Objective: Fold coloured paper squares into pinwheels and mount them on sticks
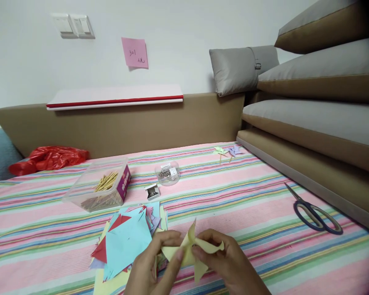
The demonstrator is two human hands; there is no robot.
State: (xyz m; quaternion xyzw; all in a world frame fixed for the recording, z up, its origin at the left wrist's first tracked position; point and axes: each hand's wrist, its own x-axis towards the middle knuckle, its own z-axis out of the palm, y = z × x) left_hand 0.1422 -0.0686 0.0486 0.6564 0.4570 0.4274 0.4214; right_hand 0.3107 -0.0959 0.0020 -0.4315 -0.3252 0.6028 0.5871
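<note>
Between both hands is a pale yellow paper pinwheel (pixel 188 256), its points curled toward the middle. My left hand (pixel 155 264) pinches its left side, thumb on the front. On the other side my right hand (pixel 226 258) is closed on the paper, with the thumb pressed near the centre. Just left of my left hand lies a pile of cut paper squares, a light blue sheet (pixel 129 241) on top and red pieces (pixel 100 250) poking out. Some of the pile is hidden behind my left hand.
Beyond the pile stand a clear plastic box of small sticks (pixel 94 200), a small open box (pixel 153 191) and a round clear case of metal pins (pixel 167 174). Finished pinwheels (pixel 233 150) lie at the back. Scissors (pixel 313 215) rest at right, beside stacked cushions (pixel 320 123).
</note>
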